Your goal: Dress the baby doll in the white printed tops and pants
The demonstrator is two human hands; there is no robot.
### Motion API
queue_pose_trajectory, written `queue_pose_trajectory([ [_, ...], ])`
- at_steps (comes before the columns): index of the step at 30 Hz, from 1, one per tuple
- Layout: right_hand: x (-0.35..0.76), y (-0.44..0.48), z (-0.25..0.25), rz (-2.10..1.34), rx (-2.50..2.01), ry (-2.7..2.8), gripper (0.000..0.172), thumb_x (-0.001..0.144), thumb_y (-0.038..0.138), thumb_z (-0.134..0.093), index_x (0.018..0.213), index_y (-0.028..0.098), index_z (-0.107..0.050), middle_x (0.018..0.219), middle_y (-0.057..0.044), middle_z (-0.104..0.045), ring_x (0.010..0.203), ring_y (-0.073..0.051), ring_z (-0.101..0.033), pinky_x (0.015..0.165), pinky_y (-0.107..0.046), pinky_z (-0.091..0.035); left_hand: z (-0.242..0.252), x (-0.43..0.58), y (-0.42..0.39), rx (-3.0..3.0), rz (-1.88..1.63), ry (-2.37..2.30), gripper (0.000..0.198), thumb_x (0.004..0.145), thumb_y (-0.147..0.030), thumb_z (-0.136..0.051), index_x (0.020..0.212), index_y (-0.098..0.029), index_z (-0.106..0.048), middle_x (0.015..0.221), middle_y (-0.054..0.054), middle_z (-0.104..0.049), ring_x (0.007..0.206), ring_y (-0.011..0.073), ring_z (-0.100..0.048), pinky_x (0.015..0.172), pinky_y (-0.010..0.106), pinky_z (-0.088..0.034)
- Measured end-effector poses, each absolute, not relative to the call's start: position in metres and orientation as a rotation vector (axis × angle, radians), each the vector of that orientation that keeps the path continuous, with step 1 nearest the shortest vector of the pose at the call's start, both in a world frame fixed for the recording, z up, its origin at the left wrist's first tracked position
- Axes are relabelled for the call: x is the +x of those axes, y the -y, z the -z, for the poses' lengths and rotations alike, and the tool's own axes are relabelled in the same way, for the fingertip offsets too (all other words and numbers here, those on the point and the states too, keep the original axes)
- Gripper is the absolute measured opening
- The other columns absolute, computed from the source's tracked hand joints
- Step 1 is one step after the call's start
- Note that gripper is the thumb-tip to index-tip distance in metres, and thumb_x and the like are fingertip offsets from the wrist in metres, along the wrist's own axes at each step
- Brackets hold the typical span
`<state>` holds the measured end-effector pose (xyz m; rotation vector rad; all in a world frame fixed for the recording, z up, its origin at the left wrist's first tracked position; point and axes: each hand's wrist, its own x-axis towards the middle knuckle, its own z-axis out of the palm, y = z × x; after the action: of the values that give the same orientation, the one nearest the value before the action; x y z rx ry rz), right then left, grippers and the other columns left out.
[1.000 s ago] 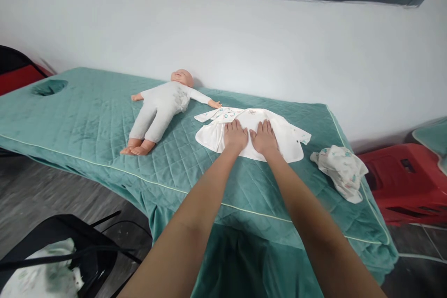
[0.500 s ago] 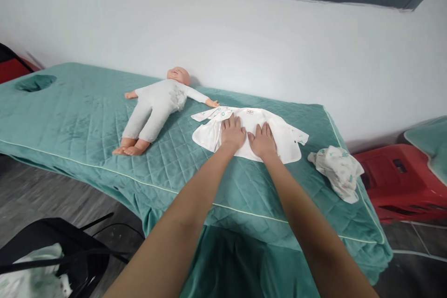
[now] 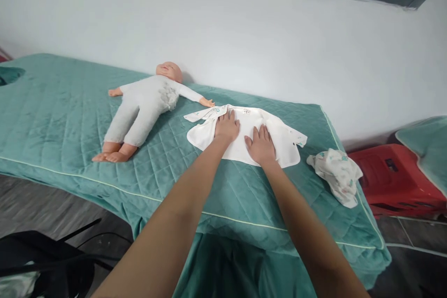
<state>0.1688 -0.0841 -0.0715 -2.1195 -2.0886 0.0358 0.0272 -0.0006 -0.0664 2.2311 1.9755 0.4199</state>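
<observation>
A small white baby shirt [image 3: 240, 142] lies spread out on the green quilted bed cover [image 3: 167, 163], its inside and neck label facing up. My left hand [image 3: 226, 128] rests flat on the left half of the shirt, fingers outstretched. On the right half, my right hand [image 3: 261, 144] lies flat with its fingers spread. To the left a baby doll [image 3: 146, 102] in a white body suit lies on its back. One of the doll's hands reaches close to the shirt's left sleeve.
A crumpled printed cloth [image 3: 338, 176] sits near the bed's right end. Beyond that end stands a red plastic stool [image 3: 394, 177]. A white wall [image 3: 244, 42] runs along the bed's far side. At lower left is a black chair [image 3: 45, 260] with printed cloth on it.
The view has shifted slightly, so the doll appears a bit larger and further left. My right hand has slid a little toward me on the shirt; my left stays about in place.
</observation>
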Motion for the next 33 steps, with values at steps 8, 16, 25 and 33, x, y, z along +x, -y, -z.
queue_pose_trajectory([
  [8,0.163,0.073,0.067,-0.050,-1.967,2.165,0.061,0.104,0.036,-0.033,0.154,0.003,-0.038,0.167,-0.024,-0.024,0.157,-0.033,-0.020,0.124,-0.046,-0.022,0.068,0.027,-0.001,2.228,-0.408,-1.948,0.065,0.102,-0.042,-0.025,0.162,-0.017,-0.025,0.170,0.012,-0.023,0.155,0.0306,-0.028,0.126,0.047,-0.025],
  [16,0.164,0.011,0.071,-0.172,-2.006,2.097,0.068,0.103,0.042,-0.033,0.155,-0.002,-0.033,0.166,-0.025,-0.025,0.156,-0.033,-0.021,0.125,-0.046,-0.021,0.067,0.027,-0.002,2.242,-0.375,-1.973,0.063,0.102,-0.043,-0.025,0.161,-0.021,-0.029,0.172,0.007,-0.016,0.155,0.0305,-0.026,0.125,0.048,-0.029],
  [25,0.163,0.006,0.077,-0.176,-2.123,1.958,0.075,0.103,0.048,-0.031,0.157,-0.004,-0.027,0.167,-0.026,-0.020,0.157,-0.034,-0.018,0.125,-0.046,-0.020,0.068,0.030,-0.012,2.234,-0.320,-1.935,0.061,0.103,-0.042,-0.025,0.160,-0.020,-0.032,0.172,0.009,-0.015,0.154,0.0312,-0.031,0.125,0.047,-0.029],
  [33,0.158,0.013,0.070,-0.222,-2.211,1.899,0.077,0.103,0.051,-0.028,0.159,-0.001,-0.025,0.167,-0.026,-0.018,0.156,-0.035,-0.021,0.126,-0.045,-0.019,0.066,0.030,-0.010,2.224,-0.310,-1.939,0.061,0.104,-0.042,-0.025,0.160,-0.019,-0.033,0.171,0.010,-0.016,0.154,0.0315,-0.032,0.124,0.046,-0.030],
])
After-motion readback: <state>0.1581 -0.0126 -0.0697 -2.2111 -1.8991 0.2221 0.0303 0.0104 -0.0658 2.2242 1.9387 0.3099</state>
